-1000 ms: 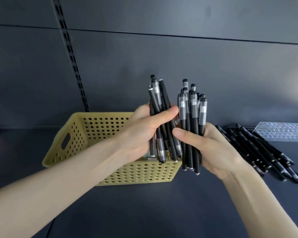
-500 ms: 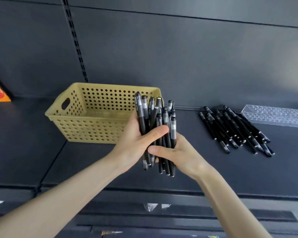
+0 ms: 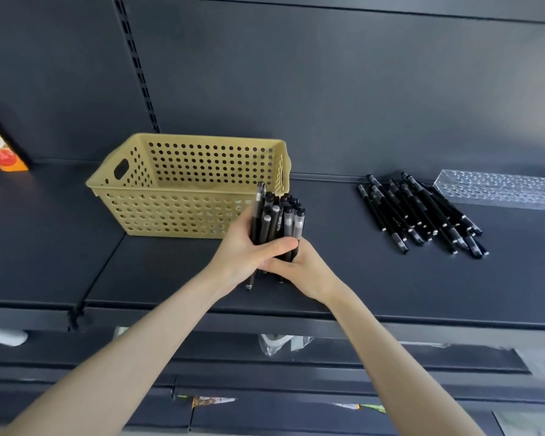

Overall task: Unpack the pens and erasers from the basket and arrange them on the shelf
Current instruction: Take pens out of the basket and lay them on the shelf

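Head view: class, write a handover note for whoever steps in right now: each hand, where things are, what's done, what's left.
Hands: the left hand and the right hand both grip one upright bundle of pens over the shelf, near the right end of the basket.
Basket inside: looks empty where visible.
Done: a pile of pens lies on the shelf to the right, beside a clear tray.
Left: lay this bundle down and arrange it; no erasers in view.
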`<state>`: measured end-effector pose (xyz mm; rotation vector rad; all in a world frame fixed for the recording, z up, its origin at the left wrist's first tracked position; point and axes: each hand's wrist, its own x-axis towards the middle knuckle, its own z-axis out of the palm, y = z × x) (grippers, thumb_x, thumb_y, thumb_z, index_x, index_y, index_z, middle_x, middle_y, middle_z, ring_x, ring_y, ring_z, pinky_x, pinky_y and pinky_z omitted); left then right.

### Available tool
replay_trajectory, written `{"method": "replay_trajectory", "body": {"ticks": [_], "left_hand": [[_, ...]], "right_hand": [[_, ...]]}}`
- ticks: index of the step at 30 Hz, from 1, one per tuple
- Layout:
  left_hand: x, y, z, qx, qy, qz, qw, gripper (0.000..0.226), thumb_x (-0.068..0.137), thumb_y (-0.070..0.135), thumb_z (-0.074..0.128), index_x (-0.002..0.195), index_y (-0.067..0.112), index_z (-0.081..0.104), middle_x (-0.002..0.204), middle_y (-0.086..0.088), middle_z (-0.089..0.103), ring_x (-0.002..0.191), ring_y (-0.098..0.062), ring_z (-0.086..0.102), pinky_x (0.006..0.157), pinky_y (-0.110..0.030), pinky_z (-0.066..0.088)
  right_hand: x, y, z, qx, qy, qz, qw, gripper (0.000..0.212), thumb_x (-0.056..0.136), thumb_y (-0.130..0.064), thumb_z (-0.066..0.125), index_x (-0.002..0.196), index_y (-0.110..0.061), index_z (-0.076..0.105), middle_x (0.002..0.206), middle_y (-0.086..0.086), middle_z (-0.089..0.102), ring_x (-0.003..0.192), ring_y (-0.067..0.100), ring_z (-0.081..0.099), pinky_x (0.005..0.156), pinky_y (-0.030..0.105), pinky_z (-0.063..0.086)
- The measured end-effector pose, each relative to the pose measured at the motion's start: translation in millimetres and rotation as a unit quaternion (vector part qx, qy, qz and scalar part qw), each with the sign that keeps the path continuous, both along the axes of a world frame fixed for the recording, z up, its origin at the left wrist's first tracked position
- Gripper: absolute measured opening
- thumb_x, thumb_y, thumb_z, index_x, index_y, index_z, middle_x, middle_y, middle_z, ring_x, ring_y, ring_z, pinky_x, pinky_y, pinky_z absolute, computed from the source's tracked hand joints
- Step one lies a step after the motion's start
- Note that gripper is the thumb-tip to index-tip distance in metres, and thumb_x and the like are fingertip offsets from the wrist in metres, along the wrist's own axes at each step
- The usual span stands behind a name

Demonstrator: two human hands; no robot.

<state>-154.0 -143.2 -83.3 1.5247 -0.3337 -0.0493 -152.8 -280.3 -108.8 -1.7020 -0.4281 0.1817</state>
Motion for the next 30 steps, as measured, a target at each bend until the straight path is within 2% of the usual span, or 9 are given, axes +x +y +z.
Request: {"method": "replay_trajectory", "body": {"ticks": [7,10,13,14,18,21,24,28,30], "left_hand": [[12,-2,5,-0.011,0.06,-0.06,0.996,0.018,0.082,0.021,0.07,0.1,0.021,0.071,0.107,-0.004,0.072,0.102,-0.019,0.067,0.082,-0.028,0.053],[14,-23,10,-0.03,0.103,-0.101,0.989,0.027,0.075,0.032,0.075,0.1,0.022,0.071,0.107,-0.004,0.072,0.101,-0.02,0.068,0.077,-0.026,0.056],[19,-53,14,-0.06,0.148,-0.12,0.98,0.042,0.069,0.033,0.075,0.107,0.015,0.067,0.106,-0.007,0.072,0.099,-0.022,0.069,0.074,-0.028,0.057],[21,-65,15,-0.066,0.156,-0.125,0.978,0.042,0.069,0.032,0.075,0.106,0.015,0.066,0.106,-0.007,0.073,0.098,-0.022,0.069,0.074,-0.029,0.057],[26,-121,15,-0.071,0.166,-0.141,0.973,0.036,0.07,0.032,0.074,0.1,0.014,0.068,0.103,-0.007,0.073,0.095,-0.022,0.07,0.071,-0.027,0.056],[27,-172,11,-0.068,0.159,-0.133,0.976,0.041,0.071,0.034,0.072,0.104,0.011,0.066,0.102,-0.007,0.073,0.095,-0.022,0.07,0.072,-0.026,0.057],[29,-222,7,-0.088,0.157,-0.109,0.978,0.042,0.076,0.033,0.069,0.109,0.009,0.063,0.102,-0.008,0.073,0.095,-0.021,0.07,0.07,-0.025,0.056],[41,-270,2,-0.106,0.168,-0.065,0.978,0.034,0.085,0.036,0.064,0.112,0.016,0.062,0.103,-0.003,0.073,0.098,-0.017,0.069,0.075,-0.027,0.056],[54,-285,-1,-0.104,0.183,-0.034,0.977,0.025,0.09,0.037,0.061,0.11,0.021,0.062,0.103,0.004,0.073,0.099,-0.011,0.068,0.08,-0.026,0.055]], "right_hand": [[-1,-11,12,-0.033,0.028,0.009,0.999,0.015,0.088,-0.012,0.064,0.101,-0.019,0.061,0.084,-0.012,0.066,0.079,-0.002,0.061,0.07,0.014,0.048],[-8,-35,19,-0.033,0.052,0.008,0.998,0.013,0.089,-0.016,0.063,0.095,-0.027,0.06,0.078,-0.023,0.067,0.079,-0.008,0.061,0.07,0.009,0.046],[-12,-64,26,-0.031,0.066,-0.004,0.997,0.008,0.089,-0.021,0.063,0.095,-0.026,0.061,0.08,-0.022,0.067,0.081,-0.007,0.062,0.072,0.01,0.046],[-12,-76,28,-0.03,0.067,-0.01,0.997,0.008,0.087,-0.025,0.063,0.096,-0.025,0.062,0.081,-0.02,0.068,0.082,-0.005,0.062,0.074,0.012,0.047],[-13,-130,28,-0.031,0.078,-0.038,0.996,0.031,0.082,-0.04,0.065,0.106,-0.019,0.065,0.1,-0.003,0.069,0.099,0.01,0.064,0.089,0.027,0.05],[-11,-179,23,-0.03,0.095,-0.046,0.994,0.023,0.086,-0.037,0.064,0.106,-0.028,0.065,0.106,-0.007,0.07,0.105,0.007,0.062,0.092,0.025,0.046],[-5,-225,22,-0.032,0.107,-0.046,0.993,0.039,0.084,-0.044,0.063,0.118,-0.026,0.06,0.115,-0.008,0.067,0.112,0.005,0.059,0.102,0.029,0.041],[9,-269,25,-0.034,0.11,-0.038,0.993,0.044,0.087,-0.041,0.062,0.126,-0.024,0.053,0.12,-0.01,0.064,0.114,0.002,0.057,0.098,0.02,0.044],[20,-284,28,-0.027,0.109,-0.048,0.993,0.052,0.085,-0.04,0.063,0.13,-0.02,0.049,0.124,-0.007,0.062,0.114,0.004,0.057,0.099,0.022,0.044]]}}
